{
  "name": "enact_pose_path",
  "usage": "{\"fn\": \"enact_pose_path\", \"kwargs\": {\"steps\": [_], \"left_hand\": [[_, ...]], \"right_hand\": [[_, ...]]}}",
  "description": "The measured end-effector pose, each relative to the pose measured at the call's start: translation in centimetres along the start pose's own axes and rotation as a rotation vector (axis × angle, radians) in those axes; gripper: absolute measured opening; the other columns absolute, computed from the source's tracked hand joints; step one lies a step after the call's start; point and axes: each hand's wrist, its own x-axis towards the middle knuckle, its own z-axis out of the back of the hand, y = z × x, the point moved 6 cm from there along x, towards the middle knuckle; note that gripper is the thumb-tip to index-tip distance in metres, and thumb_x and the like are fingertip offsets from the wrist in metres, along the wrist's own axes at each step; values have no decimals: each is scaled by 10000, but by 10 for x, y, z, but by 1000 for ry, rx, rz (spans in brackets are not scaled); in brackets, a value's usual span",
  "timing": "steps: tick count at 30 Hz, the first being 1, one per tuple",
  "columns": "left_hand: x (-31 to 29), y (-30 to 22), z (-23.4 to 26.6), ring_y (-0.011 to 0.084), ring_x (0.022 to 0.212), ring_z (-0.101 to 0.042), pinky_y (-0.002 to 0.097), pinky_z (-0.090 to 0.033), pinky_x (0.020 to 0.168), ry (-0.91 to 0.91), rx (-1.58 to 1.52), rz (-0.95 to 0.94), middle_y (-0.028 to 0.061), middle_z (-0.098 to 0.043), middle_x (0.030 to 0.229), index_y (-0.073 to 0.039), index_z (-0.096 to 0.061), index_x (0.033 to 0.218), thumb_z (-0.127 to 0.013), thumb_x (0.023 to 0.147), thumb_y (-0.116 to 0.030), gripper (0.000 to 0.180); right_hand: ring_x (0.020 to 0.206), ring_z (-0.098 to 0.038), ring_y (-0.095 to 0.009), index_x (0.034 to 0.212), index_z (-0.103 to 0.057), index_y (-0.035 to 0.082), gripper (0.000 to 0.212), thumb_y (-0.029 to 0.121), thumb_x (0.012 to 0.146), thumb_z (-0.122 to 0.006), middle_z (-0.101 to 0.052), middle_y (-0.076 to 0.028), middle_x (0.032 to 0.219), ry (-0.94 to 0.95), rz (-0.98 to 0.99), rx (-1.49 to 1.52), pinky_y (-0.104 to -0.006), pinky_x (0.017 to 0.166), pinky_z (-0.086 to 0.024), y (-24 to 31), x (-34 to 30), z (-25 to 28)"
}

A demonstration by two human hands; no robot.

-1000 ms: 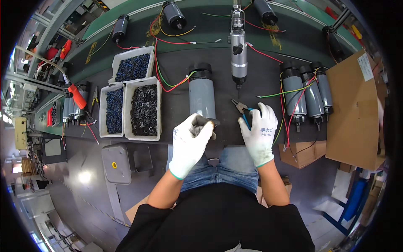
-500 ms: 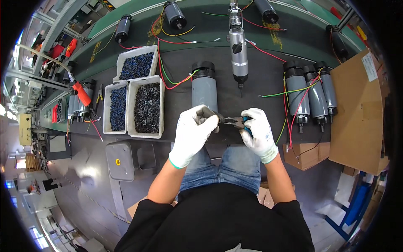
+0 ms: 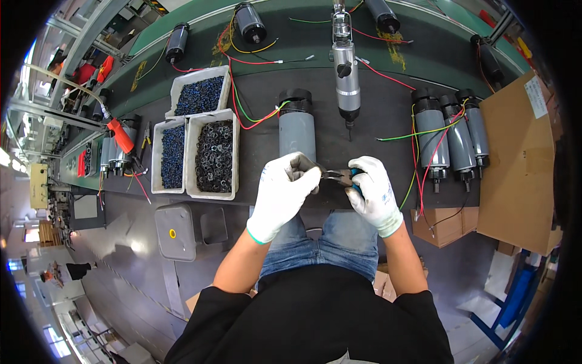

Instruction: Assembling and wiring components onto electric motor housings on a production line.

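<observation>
My left hand [image 3: 283, 195], in a white knit work glove, is curled at the near edge of the dark desk [image 3: 388, 115], its fingers [image 3: 304, 167] closed around the near end of the grey cylindrical motor with a black cap [image 3: 296, 123]; the glove covers the shaft end, so what exactly sits under the fingertips I cannot tell. The motor lies lengthwise, its black cap pointing far, with red, green and yellow wires running off its far left side.

My right hand [image 3: 373, 193], gloved the same way, is just to the right of the left one, fingers wrapped tight on the blue handles of a pair of small dark-nosed pliers [image 3: 337, 176]. The pliers point left, their tip meeting my left fingertips at the motor's near end.

Just beyond the pliers, a silver pneumatic screwdriver with a black knob [image 3: 347, 79] hangs bit-down over the desk. To the right lie three more grey motors side by side [image 3: 451, 134], wired in red, green and yellow, and beyond them a flat brown cardboard sheet [image 3: 520, 151]. To the left stand three white plastic bins: one of black rings [image 3: 213, 155], near the motor, and two of small dark blue parts [image 3: 173, 155]. Further left an orange-handled tool [image 3: 120, 136] lies by more motors.
</observation>
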Motion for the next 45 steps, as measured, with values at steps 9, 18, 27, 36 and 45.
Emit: {"fn": "enact_pose_path", "kwargs": {"steps": [9,18,27,36,45], "left_hand": [[0,1,0,20,546,-529,216,-380,497,7,24,38,10,-663,673,-6,-710,869,-697,969,-122,153],[3,0,7,52,614,-588,247,-439,553,35,129,17,12,-666,672,2,-728,883,-717,972,-177,201],[7,-7,9,147,618,-664,347,-509,589,57,224,-108,116,-688,667,35,-713,886,-705,962,-257,302],[27,-25,10,348,900,-738,430,-589,841,-526,1155,-157,236,-737,1021,82,-386,1545,-781,842,-444,963],[61,6,78,436,1183,-684,434,-557,1001,-117,448,-141,341,-654,1304,61,-261,1600,-874,679,-496,1239]], "right_hand": [[1155,-618,-417,927,-589,26,366,107,681,-847,-651,-194,1224,25,-12,-83,-518,1008,-499,7,6,-1],[1213,-609,-421,898,-585,13,331,14,658,-812,-641,-214,1291,55,17,-141,-511,1056,-493,15,20,-9],[1189,-618,-401,1140,-659,-8,428,0,739,-806,-663,-187,1222,-55,-136,-286,-501,1059,-472,4,-12,-27],[1187,-616,-417,1278,-634,-78,321,49,984,-655,-663,-239,1271,-47,-247,-314,-464,1065,-472,-21,-36,-18],[1109,-655,-355,1253,-647,-35,275,58,995,-627,-680,-200,1186,-166,-340,-85,-437,1011,-501,-3,-17,-9]]}}
